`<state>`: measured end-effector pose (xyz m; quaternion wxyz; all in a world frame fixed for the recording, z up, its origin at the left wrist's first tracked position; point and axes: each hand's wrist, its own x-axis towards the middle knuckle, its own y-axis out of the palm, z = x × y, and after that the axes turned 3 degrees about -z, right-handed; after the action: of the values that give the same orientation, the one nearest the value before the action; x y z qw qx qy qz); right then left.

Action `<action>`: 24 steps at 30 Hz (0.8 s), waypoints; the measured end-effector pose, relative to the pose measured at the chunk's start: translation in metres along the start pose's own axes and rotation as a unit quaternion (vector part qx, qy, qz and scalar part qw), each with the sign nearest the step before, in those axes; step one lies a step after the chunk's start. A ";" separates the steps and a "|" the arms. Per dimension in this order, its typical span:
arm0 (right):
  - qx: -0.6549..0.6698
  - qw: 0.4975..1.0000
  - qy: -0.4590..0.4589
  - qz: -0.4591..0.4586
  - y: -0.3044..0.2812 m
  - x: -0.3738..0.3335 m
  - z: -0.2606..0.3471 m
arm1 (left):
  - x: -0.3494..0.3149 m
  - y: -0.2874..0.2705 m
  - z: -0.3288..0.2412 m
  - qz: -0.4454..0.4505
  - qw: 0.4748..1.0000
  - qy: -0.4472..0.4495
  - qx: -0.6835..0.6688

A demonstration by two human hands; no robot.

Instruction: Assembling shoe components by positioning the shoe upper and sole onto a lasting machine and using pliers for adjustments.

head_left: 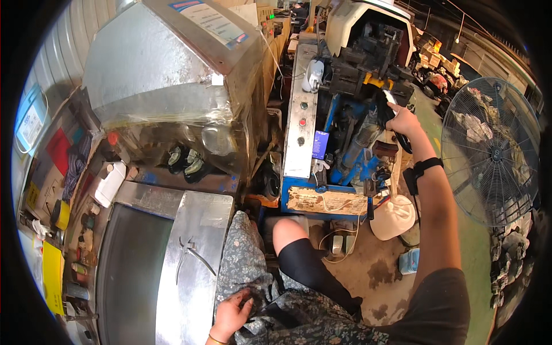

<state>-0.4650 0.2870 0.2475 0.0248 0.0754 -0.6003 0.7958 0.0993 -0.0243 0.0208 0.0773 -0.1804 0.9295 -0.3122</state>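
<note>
My right arm reaches forward to the machine (368,63) at the upper right. There my right hand (404,122) is closed on a black shoe piece (385,108) with a pale edge, held up against the machine's dark head. The fingers hide part of it, so its full shape does not show. My left hand (233,313) lies on the flowered apron (247,261) over my lap, fingers loosely bent and apart, with nothing visible in it. Near that hand, a pair of pincers (190,248) rests on the shiny metal plate (195,287).
Two dark shoes (185,161) stand in the opening beneath the metal hood (161,63). A dark conveyor belt (135,264) runs at the left. Beside my right arm are a large fan (494,152) and a white jug (394,218). A cable (345,253) loops across the floor.
</note>
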 end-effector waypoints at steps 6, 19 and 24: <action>-0.018 0.993 -0.008 -0.116 0.030 -0.016 -0.016 | 0.004 0.004 -0.015 0.044 0.998 0.018 0.046; -0.007 0.999 -0.037 -0.018 0.001 0.010 -0.025 | 0.033 0.025 -0.033 0.097 0.984 0.089 0.119; 0.039 0.982 -0.098 -0.158 0.029 -0.002 -0.048 | 0.032 0.025 -0.034 0.100 0.987 0.071 0.103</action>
<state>-0.4714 0.3256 0.2071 0.0886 0.2482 -0.5489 0.7933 0.0533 0.0010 0.0316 0.0605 -0.0548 0.9087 -0.4093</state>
